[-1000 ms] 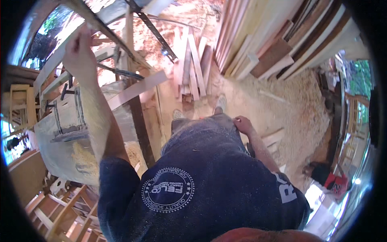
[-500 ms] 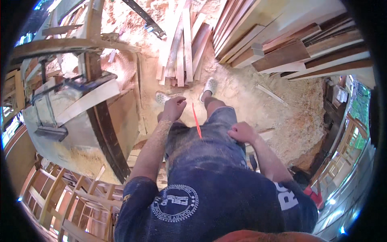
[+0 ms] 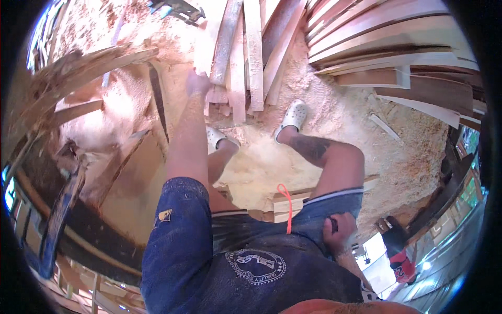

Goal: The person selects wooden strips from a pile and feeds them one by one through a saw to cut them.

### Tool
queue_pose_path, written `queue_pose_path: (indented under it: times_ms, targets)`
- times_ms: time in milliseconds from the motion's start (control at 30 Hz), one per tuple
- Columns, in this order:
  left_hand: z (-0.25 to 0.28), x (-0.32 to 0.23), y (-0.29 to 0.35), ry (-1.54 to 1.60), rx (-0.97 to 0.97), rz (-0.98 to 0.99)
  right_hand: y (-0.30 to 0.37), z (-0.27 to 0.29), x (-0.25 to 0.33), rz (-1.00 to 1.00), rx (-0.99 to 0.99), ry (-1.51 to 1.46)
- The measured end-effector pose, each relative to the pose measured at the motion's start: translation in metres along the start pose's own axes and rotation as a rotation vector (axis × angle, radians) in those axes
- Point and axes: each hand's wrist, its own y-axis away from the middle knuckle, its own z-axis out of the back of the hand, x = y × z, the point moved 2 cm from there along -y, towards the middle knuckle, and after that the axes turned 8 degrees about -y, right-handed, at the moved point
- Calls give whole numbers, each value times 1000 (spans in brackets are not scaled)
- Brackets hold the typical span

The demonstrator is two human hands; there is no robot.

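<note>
My left hand (image 3: 197, 83) reaches forward and down to the near end of a pale wooden board (image 3: 207, 44), at the left side of a loose stack of boards. It touches or almost touches that board; its fingers are blurred and partly hidden, so a grip cannot be made out. Beside it lie a greyish board (image 3: 228, 42) and a pale narrow board (image 3: 254, 57). My right hand (image 3: 340, 230) is curled closed against my shorts at the right thigh. A small dark patch shows at its fingers, too unclear to name.
A large lumber stack (image 3: 387, 39) stands at the far right. Sawdust (image 3: 251, 167) covers the floor, with a thin wood strip (image 3: 386, 128) on it. A dark metal bar (image 3: 180, 9) lies at the far left. A person in red (image 3: 401, 266) is at the lower right.
I have bent lower and my feet appear wider apart. My left hand has moved forward and left to the boards. My right hand has drawn back against my thigh.
</note>
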Motion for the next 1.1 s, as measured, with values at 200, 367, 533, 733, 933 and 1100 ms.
queue_pose_path:
  times_ms: [200,367,533,733,933,1100]
  targets:
    - [-6,43,-89,-254,91,-97,-22,-24,-4,47,-31,-30]
    - [14,-64,10,-409,75,-275,-23,11,18,-52,-55,-5]
    - [116,-69,98,-77,-51,-245,-34,44,44,36,-33,-181]
    - [215,-69,294,282,-15,-339,-81,85,89,86,176,-467]
    - [366,-78,495,229,-322,-558,-159,186,219,0,247,-1322]
    - [445,-39,546,-78,-477,-557,-124,293,288,228,261,-1764]
